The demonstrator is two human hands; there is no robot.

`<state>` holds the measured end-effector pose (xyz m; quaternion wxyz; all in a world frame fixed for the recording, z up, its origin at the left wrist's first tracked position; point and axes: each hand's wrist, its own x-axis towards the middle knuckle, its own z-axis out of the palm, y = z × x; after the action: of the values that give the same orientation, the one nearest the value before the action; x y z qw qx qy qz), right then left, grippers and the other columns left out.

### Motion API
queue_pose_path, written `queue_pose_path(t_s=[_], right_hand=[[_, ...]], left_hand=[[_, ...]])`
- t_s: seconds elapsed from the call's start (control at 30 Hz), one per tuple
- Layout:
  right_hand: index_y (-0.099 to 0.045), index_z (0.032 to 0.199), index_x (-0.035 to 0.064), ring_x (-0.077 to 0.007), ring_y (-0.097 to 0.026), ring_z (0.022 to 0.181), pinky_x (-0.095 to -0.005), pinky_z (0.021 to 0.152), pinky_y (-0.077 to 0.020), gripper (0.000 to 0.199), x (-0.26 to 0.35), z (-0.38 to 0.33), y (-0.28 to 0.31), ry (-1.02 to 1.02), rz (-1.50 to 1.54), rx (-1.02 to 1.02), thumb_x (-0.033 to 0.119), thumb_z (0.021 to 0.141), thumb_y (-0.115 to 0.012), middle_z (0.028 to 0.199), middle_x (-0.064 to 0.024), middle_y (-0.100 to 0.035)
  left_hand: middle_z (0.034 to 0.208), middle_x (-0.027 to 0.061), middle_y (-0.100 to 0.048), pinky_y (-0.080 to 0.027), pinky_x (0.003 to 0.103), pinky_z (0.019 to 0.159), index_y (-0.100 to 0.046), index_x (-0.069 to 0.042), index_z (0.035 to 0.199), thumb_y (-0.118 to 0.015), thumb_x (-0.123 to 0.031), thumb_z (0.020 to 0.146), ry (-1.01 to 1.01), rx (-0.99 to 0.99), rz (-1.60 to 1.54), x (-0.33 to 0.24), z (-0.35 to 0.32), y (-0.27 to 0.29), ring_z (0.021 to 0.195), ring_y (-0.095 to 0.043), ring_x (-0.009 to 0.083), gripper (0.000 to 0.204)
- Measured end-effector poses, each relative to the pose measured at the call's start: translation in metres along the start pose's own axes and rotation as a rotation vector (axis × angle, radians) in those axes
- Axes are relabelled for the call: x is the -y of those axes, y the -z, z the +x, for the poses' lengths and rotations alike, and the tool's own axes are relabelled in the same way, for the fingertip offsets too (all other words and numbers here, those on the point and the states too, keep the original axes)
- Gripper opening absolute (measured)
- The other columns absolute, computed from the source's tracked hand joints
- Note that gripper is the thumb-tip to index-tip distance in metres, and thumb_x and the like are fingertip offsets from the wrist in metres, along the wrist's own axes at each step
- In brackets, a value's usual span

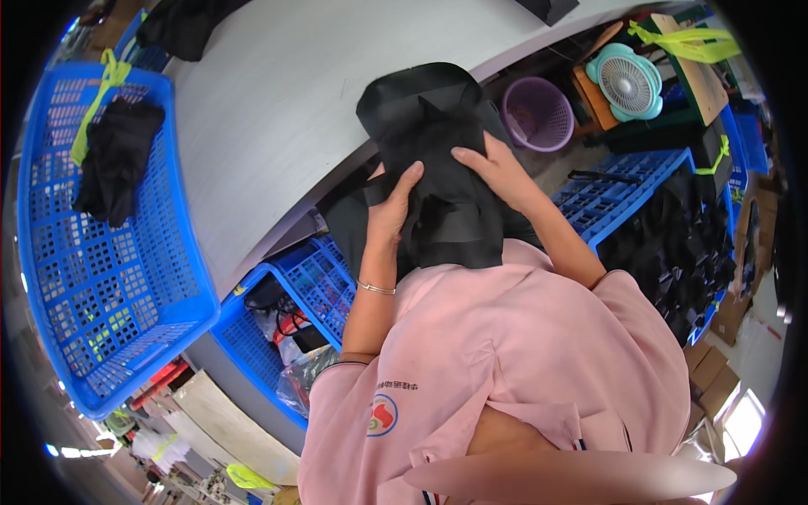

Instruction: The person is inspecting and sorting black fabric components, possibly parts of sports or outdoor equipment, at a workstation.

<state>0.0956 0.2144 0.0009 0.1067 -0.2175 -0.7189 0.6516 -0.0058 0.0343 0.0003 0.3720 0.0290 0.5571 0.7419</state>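
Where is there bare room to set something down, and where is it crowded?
The table, between the left basket and the held black fabric, is widely bare. So is the left basket's near end, bordered by its black bundle. Crowded: the right basket, heaped with black pieces, and the lower basket, cluttered with plastic bags.

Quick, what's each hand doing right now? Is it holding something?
Left hand: holding the black fabric by its left side, thumb on top.
Right hand: holding its right side, thumb on top.

your two hands (502, 174), one bracelet (376, 289), one counter (278, 109), one fan (629, 82), one purple basket (551, 109), at least three blue baskets (189, 227)
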Motion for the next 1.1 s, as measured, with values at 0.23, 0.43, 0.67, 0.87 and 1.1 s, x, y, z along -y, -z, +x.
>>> queue_pose_path(t_s=[0.23,0.43,0.67,0.87,1.1], right_hand=[[-0.070,0.098,-0.0036,-0.0322,-0.072,0.089,-0.0406,0.078,-0.0539,0.039,0.013,-0.006,0.003,0.022,-0.216,-0.177,0.033,0.086,-0.074,0.093,-0.0225,-0.072],[-0.066,0.093,-0.0019,-0.0159,-0.053,0.043,-0.0334,0.048,-0.0454,0.033,-0.013,-0.040,0.029,-0.390,0.151,0.457,0.029,0.085,-0.073,0.062,-0.0089,-0.057],[-0.032,0.155,0.0077,-0.0173,-0.065,0.095,-0.0297,0.071,-0.0532,0.091,-0.015,-0.091,0.074,-0.230,0.201,0.045,0.039,0.084,-0.080,0.116,-0.0106,-0.065],[-0.057,0.135,0.0077,-0.0183,-0.069,0.093,-0.0341,0.072,-0.0615,0.043,-0.025,-0.119,0.078,-0.160,0.843,-0.327,0.018,0.094,-0.067,0.117,-0.0076,-0.068],[-0.048,0.145,0.0100,-0.0179,-0.063,0.113,-0.0388,0.093,-0.0512,0.060,-0.045,-0.201,0.128,-0.013,0.936,-0.455,0.042,0.096,-0.060,0.127,-0.0038,-0.065]], left_hand=[[0.117,0.0100,-0.068,-0.054,0.032,0.091,-0.062,0.000,0.125,-0.075,-0.011,0.089,-0.034,-0.067,0.020,0.005,-0.002,-0.015,0.103,-0.067,0.0206,0.040],[0.133,0.0153,-0.061,-0.052,0.041,0.101,-0.053,0.001,0.137,-0.071,-0.012,0.094,-0.260,-0.102,-0.020,0.008,0.019,0.010,0.116,-0.062,0.0265,0.048],[0.118,0.0152,-0.069,-0.061,0.040,0.086,-0.064,0.008,0.118,-0.068,-0.038,0.096,-0.037,-0.077,-0.200,-0.033,0.031,0.004,0.097,-0.071,0.0280,0.052],[0.120,0.0098,-0.067,-0.054,0.034,0.088,-0.059,-0.003,0.126,-0.067,-0.027,0.099,0.048,0.177,-0.005,0.036,0.008,-0.096,0.103,-0.066,0.0183,0.037],[0.109,0.0054,-0.066,-0.052,0.028,0.077,-0.054,-0.006,0.120,-0.059,-0.018,0.104,-0.066,0.425,0.295,0.069,-0.029,-0.161,0.092,-0.064,0.0137,0.021]])
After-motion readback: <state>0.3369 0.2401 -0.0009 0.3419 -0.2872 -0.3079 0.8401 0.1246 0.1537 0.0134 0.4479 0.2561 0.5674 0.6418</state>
